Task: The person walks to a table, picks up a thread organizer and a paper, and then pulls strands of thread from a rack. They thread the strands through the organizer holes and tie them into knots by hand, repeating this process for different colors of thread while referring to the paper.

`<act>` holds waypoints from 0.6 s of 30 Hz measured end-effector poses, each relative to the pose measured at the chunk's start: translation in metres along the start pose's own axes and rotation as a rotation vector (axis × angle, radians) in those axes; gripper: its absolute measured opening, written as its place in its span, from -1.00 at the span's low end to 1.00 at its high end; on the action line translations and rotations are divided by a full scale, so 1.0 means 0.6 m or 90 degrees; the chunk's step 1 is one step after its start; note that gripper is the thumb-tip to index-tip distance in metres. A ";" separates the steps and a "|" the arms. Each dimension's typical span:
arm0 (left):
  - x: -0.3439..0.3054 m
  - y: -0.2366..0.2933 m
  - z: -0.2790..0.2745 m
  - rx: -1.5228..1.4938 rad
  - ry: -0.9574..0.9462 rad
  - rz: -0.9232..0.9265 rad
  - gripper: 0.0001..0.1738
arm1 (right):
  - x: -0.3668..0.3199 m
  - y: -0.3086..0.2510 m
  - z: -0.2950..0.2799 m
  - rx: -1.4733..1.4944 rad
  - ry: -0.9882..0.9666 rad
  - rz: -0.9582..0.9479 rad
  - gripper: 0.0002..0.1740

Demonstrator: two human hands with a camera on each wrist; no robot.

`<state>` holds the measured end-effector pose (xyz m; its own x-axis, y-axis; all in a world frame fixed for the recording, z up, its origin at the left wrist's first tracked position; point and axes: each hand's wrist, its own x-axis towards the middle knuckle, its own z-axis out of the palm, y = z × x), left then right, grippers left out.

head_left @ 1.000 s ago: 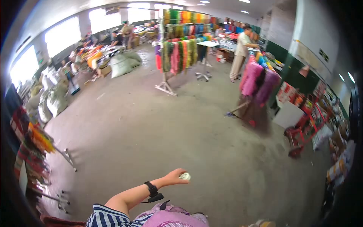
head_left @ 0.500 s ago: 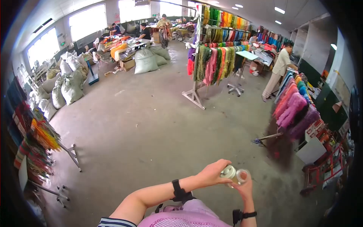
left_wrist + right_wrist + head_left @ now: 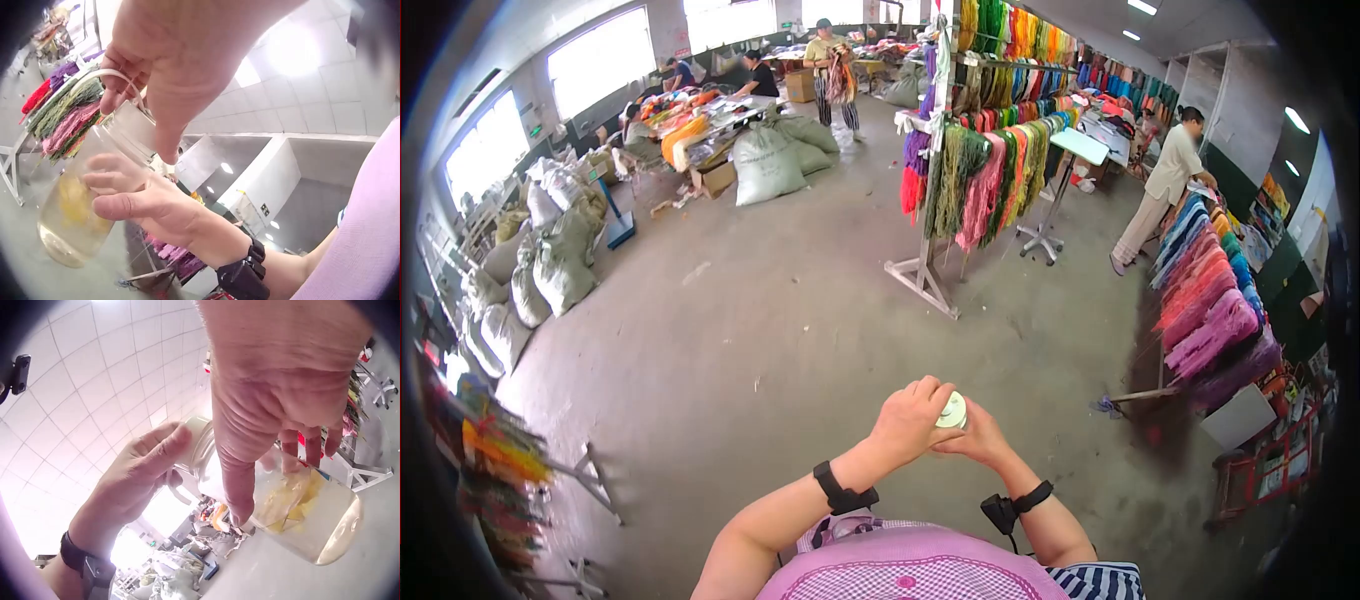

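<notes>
Fingers of left hand curl round pale lid; right hand grasps clear bottle by the body, thumb opposite fingers. Bottle held before the person's chest, above floor. Long axis slants: lid end toward head camera, base away and downward. Loop arches off lid. Yellow pieces in liquid inside. Beyond, coloured skeins hang on rack.
</notes>
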<state>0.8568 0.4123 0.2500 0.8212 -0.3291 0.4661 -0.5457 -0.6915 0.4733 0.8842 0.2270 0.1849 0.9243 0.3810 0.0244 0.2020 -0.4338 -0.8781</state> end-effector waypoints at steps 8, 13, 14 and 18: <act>0.240 -0.302 -0.070 -0.034 -0.100 -0.042 -0.41 | 0.369 -0.033 0.023 -0.054 -0.019 0.030 -0.19; 0.412 -0.524 -0.071 -0.133 -0.219 0.050 -0.52 | 0.609 0.023 0.027 -0.027 -0.015 0.006 -0.23; 0.448 -0.563 -0.078 -0.152 -0.253 0.061 -0.55 | 0.661 0.031 0.025 -0.038 -0.018 -0.049 -0.21; 0.590 -0.692 -0.102 -0.167 -0.265 0.088 -0.55 | 0.880 0.042 0.006 -0.070 -0.046 -0.146 -0.14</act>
<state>1.3639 0.6226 0.2640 0.7059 -0.6713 0.2258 -0.6335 -0.4558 0.6253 1.3761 0.4200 0.1738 0.8252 0.5357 0.1788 0.4414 -0.4143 -0.7959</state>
